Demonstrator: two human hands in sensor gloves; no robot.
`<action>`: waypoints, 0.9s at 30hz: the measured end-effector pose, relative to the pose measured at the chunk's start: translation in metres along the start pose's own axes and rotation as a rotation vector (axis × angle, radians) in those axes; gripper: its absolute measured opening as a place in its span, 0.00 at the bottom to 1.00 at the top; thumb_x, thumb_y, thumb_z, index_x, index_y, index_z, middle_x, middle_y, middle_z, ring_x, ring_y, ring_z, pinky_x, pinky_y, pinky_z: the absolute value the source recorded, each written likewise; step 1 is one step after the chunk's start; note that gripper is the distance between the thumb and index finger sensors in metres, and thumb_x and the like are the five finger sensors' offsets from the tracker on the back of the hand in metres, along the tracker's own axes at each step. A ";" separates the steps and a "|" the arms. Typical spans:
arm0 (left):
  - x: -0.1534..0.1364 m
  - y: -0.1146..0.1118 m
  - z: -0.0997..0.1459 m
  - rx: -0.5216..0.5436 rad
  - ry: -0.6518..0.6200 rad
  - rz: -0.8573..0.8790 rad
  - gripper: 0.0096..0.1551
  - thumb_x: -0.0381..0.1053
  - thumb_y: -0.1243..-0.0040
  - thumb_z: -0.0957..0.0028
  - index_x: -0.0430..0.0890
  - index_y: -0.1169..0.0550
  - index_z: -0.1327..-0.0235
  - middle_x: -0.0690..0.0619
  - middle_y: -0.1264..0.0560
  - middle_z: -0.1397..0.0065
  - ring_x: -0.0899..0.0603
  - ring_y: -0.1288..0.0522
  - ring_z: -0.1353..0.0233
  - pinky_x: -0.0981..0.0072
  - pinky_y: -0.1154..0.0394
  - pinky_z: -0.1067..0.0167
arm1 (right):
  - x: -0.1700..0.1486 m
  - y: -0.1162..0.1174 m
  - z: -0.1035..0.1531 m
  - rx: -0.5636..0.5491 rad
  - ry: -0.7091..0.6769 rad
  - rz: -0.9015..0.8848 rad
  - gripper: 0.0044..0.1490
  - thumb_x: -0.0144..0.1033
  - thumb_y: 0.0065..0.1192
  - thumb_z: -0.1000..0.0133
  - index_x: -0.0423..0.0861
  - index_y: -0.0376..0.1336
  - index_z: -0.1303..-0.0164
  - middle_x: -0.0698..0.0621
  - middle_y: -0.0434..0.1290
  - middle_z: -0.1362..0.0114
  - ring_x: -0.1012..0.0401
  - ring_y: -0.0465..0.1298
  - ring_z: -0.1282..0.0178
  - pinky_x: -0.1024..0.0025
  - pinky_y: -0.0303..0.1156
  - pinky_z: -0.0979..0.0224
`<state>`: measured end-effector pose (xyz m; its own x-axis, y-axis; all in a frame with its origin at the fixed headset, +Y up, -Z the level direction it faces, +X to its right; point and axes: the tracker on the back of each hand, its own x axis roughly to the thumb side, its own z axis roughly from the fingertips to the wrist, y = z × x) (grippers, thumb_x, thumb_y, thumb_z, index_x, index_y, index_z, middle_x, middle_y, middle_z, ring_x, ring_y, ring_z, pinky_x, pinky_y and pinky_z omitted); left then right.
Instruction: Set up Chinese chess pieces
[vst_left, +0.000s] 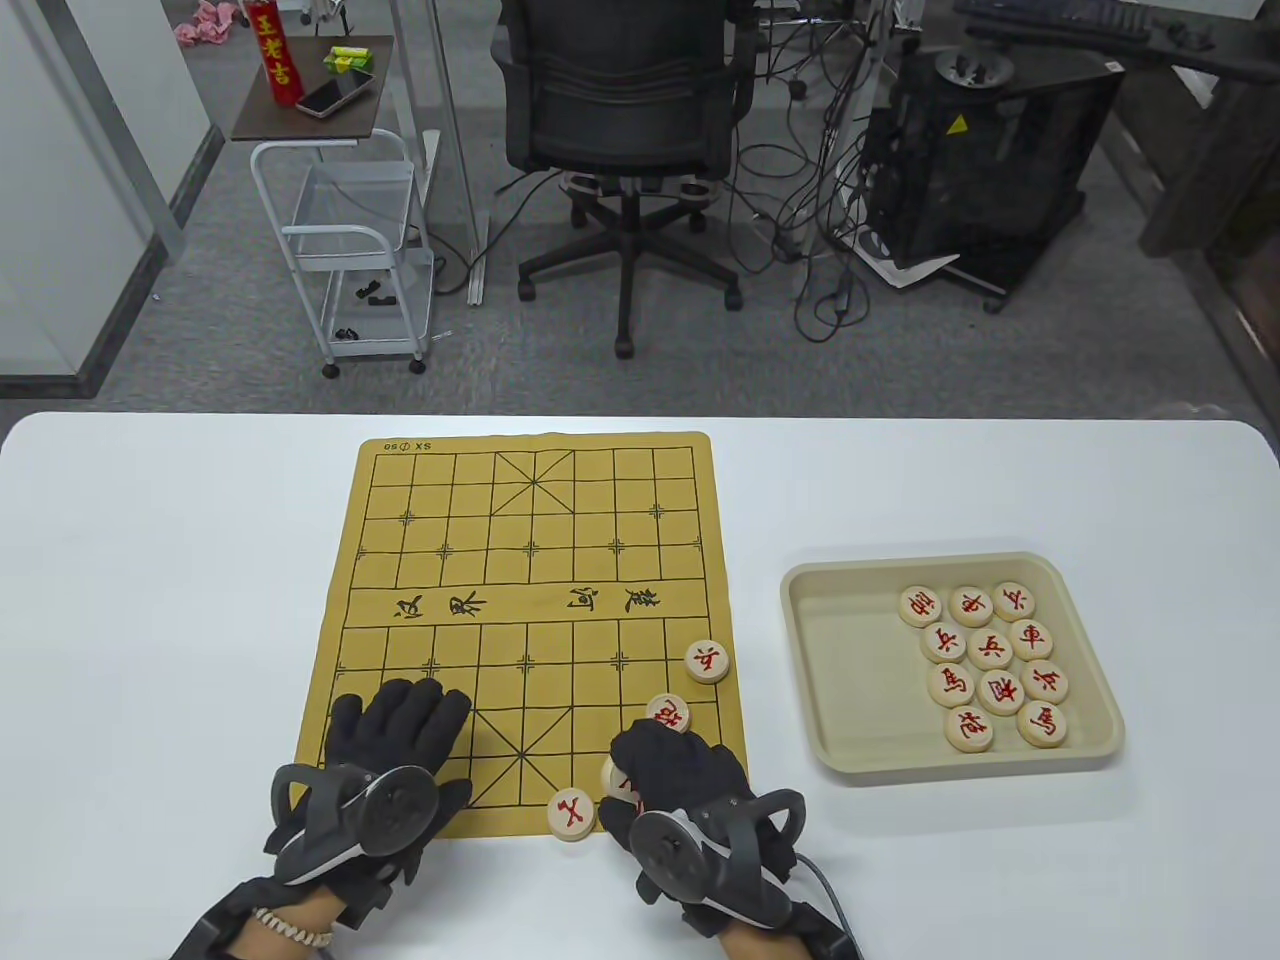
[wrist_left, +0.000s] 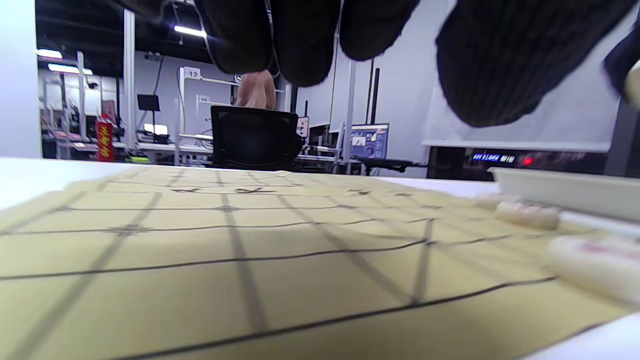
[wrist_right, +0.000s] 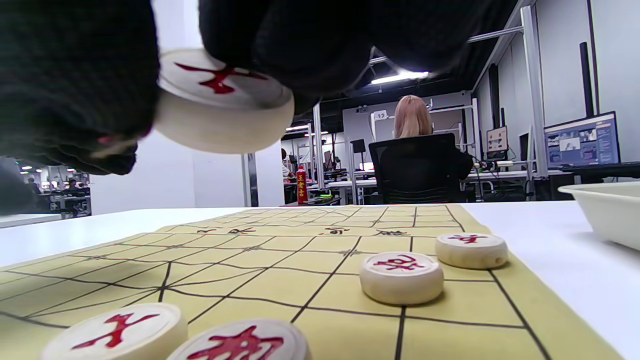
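White table (vst_left: 150, 600) in an office carries the board (vst_left: 520, 560) at centre and a tray (vst_left: 830, 680) of red pieces (vst_left: 990, 665) to its right. Right hand (vst_left: 680, 775) pinches one piece (wrist_right: 222, 100) clear of the board's near row, beside two pieces already lying there (wrist_right: 115, 332). Left hand (vst_left: 400, 730) rests spread and flat on the near-left corner, holding nothing. Two more pieces (vst_left: 690, 690) sit by the right edge. Judged: the open grid points lie leftward along the near row, the tray is nearer the right hand, and the far half stays free.
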<state>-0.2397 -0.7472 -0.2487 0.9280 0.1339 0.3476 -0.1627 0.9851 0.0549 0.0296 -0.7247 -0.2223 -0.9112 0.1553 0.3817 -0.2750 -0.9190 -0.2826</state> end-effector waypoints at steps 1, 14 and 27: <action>0.008 0.002 -0.001 -0.004 -0.011 0.063 0.50 0.67 0.34 0.59 0.54 0.38 0.23 0.45 0.33 0.17 0.31 0.32 0.18 0.26 0.43 0.28 | 0.000 0.001 0.000 -0.001 -0.005 0.010 0.45 0.60 0.83 0.62 0.56 0.65 0.36 0.52 0.76 0.30 0.67 0.82 0.48 0.67 0.81 0.43; 0.080 -0.009 -0.047 -0.129 0.056 0.629 0.43 0.62 0.27 0.63 0.50 0.27 0.32 0.52 0.15 0.40 0.40 0.14 0.39 0.32 0.32 0.33 | 0.011 0.001 0.007 -0.036 -0.063 0.066 0.46 0.61 0.83 0.62 0.56 0.64 0.36 0.53 0.76 0.30 0.68 0.82 0.48 0.67 0.81 0.43; 0.037 0.006 -0.043 -0.089 0.180 0.452 0.38 0.55 0.23 0.63 0.50 0.23 0.36 0.51 0.14 0.43 0.39 0.13 0.42 0.32 0.32 0.33 | -0.020 0.019 0.003 0.115 0.010 0.073 0.56 0.68 0.65 0.51 0.56 0.51 0.15 0.47 0.57 0.11 0.47 0.66 0.14 0.36 0.62 0.18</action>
<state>-0.1920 -0.7313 -0.2752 0.8157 0.5588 0.1500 -0.5404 0.8284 -0.1472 0.0435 -0.7463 -0.2326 -0.9306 0.0898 0.3549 -0.1717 -0.9633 -0.2064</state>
